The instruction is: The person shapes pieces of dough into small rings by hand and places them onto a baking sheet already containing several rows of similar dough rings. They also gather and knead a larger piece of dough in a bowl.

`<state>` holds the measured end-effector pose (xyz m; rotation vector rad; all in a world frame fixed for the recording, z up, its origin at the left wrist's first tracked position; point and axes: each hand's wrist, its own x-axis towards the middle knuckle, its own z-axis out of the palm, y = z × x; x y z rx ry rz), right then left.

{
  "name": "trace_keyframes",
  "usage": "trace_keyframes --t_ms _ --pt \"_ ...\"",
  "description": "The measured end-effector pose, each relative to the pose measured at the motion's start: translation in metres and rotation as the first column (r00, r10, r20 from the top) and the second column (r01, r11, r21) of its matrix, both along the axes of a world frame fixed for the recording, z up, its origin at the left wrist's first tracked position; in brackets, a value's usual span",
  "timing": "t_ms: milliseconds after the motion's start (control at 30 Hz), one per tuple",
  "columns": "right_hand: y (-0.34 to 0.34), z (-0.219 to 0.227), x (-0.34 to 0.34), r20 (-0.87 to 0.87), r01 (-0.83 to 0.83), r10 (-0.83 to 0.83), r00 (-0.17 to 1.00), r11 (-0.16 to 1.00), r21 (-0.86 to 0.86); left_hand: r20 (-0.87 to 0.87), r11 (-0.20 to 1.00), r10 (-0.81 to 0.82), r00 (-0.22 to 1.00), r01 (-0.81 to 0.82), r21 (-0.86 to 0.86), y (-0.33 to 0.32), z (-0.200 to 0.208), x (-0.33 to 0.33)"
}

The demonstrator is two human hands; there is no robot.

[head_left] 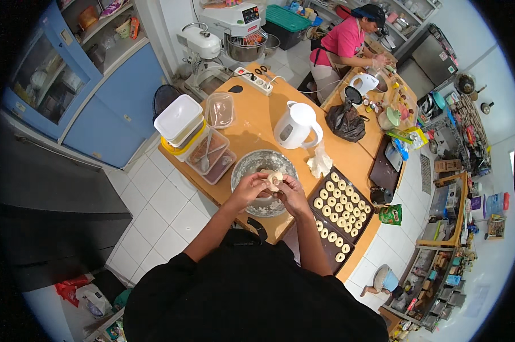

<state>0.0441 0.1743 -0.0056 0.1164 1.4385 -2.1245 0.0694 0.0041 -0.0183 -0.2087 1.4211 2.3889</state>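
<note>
Both my hands meet over a flour-dusted metal mixing bowl [246, 166] at the table's near edge. Between them is a small ring of pale dough [274, 181]. My left hand [250, 188] has its fingers closed on the ring's left side. From the right, my right hand [291, 194] grips the same piece with curled fingers. The bowl's bottom is largely hidden behind my hands. Close by on the right, a dark baking tray [329, 247] carries several dough rings [338, 207] in rows.
A white electric kettle [294, 125] stands beyond the bowl, with a black plastic bag [347, 122] to its right. Stacked plastic tubs [209, 151] line the left edge. A person in a pink shirt [342, 43] works at the far table. Stand mixers [246, 43] stand behind.
</note>
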Motion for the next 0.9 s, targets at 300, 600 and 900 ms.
trace_keyframes --t_ms 300,600,900 --pt "0.005 -0.017 -0.002 -0.008 -0.014 0.014 1.000 0.999 0.051 -0.089 0.997 0.054 0.995 -0.059 -0.053 -0.004 0.000 -0.004" --pt "-0.002 -0.001 0.003 -0.003 0.039 -0.039 0.999 0.999 0.022 -0.063 0.997 0.005 0.998 -0.010 -0.080 -0.003 -0.002 -0.003" --pt "0.011 -0.016 0.012 0.046 -0.024 0.029 0.999 0.993 -0.111 0.015 0.992 0.043 0.999 -0.041 -0.116 0.001 0.002 0.002"
